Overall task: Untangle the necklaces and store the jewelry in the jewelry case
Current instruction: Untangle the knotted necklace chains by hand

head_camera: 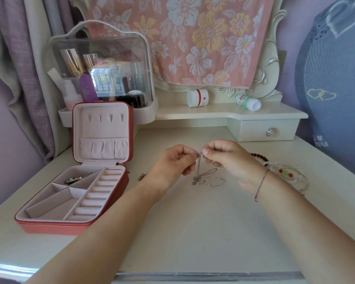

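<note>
My left hand [173, 163] and my right hand [228, 158] meet above the middle of the dressing table, both pinching the top of a thin silver necklace chain [199, 160]. The chain hangs down to a tangled silver heap [208, 180] lying on the table. The red jewelry case [119, 187] stands open at the left, its lid upright. A silver piece [76, 178] lies in its back compartment. Another small silver item [141, 176] lies on the table just right of the case.
A dark bead bracelet [259, 157] and a clear beaded bangle with red and green beads [289, 175] lie to the right of my right hand. A clear cosmetics box [103, 72] stands behind the case. Two white jars [197, 97] sit on the raised shelf above a small drawer [268, 132].
</note>
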Motion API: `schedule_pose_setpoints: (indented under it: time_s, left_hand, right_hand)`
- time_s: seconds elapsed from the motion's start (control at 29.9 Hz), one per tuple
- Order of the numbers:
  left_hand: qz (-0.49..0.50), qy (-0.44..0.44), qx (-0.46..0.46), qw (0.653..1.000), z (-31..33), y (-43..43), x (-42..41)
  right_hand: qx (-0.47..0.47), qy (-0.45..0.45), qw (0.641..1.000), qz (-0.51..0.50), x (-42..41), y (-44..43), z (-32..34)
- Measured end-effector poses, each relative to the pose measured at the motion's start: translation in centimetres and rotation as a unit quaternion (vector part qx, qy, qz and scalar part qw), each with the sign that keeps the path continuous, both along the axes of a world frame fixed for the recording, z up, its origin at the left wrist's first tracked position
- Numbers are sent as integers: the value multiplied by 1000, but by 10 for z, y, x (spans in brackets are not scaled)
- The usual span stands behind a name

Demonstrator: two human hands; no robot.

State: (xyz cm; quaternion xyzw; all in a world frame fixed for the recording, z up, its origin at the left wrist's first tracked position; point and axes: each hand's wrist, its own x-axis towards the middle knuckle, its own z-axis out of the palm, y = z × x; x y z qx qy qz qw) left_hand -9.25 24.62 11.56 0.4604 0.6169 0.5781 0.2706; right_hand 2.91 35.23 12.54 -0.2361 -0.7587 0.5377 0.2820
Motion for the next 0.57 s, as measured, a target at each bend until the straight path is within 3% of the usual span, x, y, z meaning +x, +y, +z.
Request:
schedule_pose_setpoints:
  time_s: [0.13,0.37,0.57]
  left_hand:
    - [20,-16,9,1000,1,1,0]
    - [-13,-98,8,995,1,1,-3]
    - [-74,-229,-2,971,6,-1,-4]
  right_hand:
    - [25,-31,999,4,-2,1,-3]
    - [11,-10,1000,5,1,-3,3]
    - [-45,2,999,-1,-1,-2,4]
